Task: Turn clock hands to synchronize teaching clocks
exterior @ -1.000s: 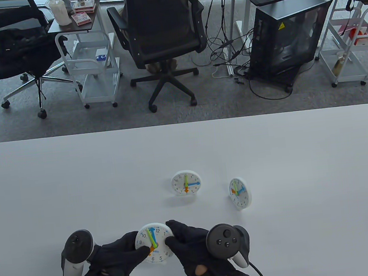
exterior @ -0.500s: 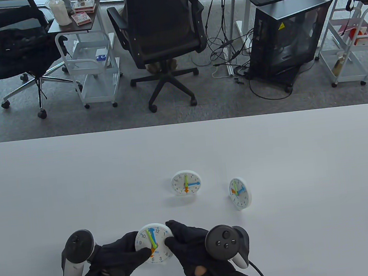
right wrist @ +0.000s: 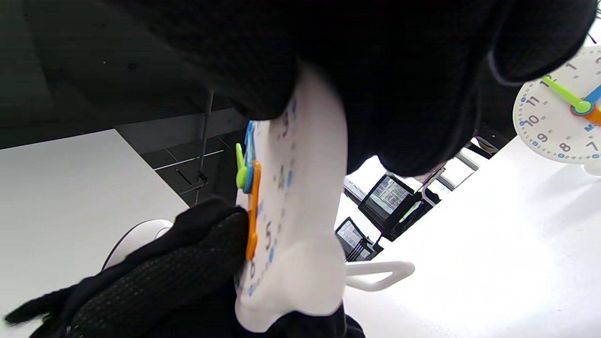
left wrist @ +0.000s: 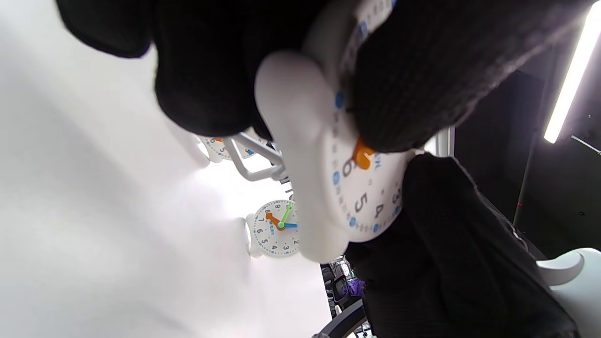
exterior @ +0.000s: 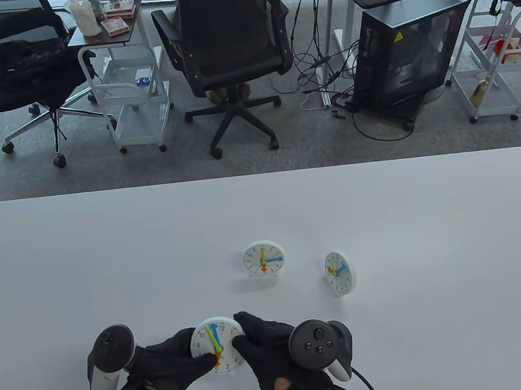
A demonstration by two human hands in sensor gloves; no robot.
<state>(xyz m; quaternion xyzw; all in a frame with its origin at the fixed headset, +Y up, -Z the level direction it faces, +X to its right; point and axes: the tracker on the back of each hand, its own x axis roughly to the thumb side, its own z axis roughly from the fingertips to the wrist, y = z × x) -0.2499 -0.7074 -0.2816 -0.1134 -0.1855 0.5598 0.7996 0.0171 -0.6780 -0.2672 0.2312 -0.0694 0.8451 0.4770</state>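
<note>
Slowly, the orange hand (exterior: 217, 360) is swinging down toward the six under the left hand (exterior: 167, 365)'s fingertip, while the right hand (exterior: 263, 345) is pinching the near clock (exterior: 217, 345)'s rim just above the tabletop (exterior: 109, 268). That is matching it to the middle clock (exterior: 263, 259), I judge. Only the left wrist view is showing the fingertip pressing the orange hand; the table view alone is showing the tilted third clock (exterior: 339, 273).
</note>
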